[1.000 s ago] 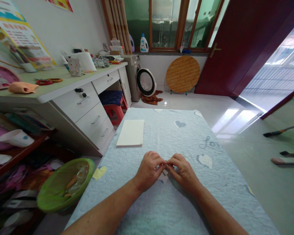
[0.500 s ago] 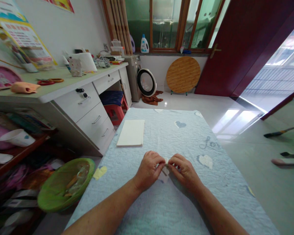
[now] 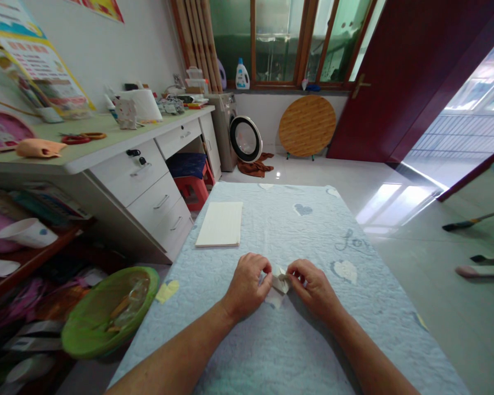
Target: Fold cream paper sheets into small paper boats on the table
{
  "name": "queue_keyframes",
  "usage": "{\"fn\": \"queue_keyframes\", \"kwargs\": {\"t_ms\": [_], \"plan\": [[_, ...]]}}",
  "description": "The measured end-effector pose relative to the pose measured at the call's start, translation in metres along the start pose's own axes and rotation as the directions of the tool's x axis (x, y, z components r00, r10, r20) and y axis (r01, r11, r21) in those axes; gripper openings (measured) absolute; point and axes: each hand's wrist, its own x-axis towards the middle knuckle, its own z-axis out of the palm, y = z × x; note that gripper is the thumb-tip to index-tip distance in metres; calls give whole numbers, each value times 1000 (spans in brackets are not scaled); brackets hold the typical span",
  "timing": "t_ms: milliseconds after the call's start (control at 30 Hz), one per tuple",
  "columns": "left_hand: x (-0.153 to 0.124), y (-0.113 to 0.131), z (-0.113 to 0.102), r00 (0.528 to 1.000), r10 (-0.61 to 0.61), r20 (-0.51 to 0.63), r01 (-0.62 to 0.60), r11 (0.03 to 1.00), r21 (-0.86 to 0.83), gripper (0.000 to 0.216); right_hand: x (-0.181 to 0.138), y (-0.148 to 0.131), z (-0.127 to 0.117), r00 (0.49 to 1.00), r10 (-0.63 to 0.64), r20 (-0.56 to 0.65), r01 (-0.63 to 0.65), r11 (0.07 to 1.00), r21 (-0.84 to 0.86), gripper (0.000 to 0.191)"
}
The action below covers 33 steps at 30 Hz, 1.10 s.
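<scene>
The bench (image 3: pixel 399 323) is being covered by a pale blue quilted cloth (image 3: pixel 313 230) printed with hearts. A green basket (image 3: pixel 74 337) is standing on the floor just beside the bench's left edge. A white pad (image 3: pixel 219 223) is lying flat on the cloth near that edge, beyond the hands and well apart from them.

The left hand (image 3: pixel 247 285) and the right hand (image 3: pixel 313 288) are being rested on the cloth at the middle of the bench, close together, knuckles up. A small folded paper (image 3: pixel 280 281) is being held between them.

The left grip is being closed on the paper's left side, with the fingers curled in. The right grip is being pinched shut on the paper's right edge by thumb and fingertips (image 3: pixel 293 272). Whether the paper is touching the cloth cannot be told.
</scene>
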Motion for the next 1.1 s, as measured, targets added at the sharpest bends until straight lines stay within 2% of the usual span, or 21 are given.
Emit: {"fn": "queue_keyframes", "kwargs": {"t_ms": [100, 200, 367, 567, 767, 1100], "plan": [[0, -1, 0, 1000, -27, 10, 28, 1000, -2, 6, 0, 0, -1, 1000, 26, -13, -25, 1000, 10, 11], [1, -2, 1, 999, -39, 24, 39, 999, -20, 7, -1, 1, -1, 994, 106, -3, -106, 992, 65, 12], [3, -4, 0, 995, 67, 79, -66, 998, -17, 22, -1, 2, -1, 980, 197, 9, -196, 968, 157, 17], [2, -5, -1, 983, 95, 160, -104, 993, 50, 31, 1, 1, -3, 965, 263, -2, -254, 931, 262, 18], [1, 0, -3, 980, 80, 181, -99, 991, 95, 22, 0, 5, -1, 955, 297, -4, -273, 886, 375, 17], [1, -5, 3, 983, 21, 185, -36, 996, 78, 10, 1, 8, 1, 923, 386, -3, -309, 744, 593, 21]]}}
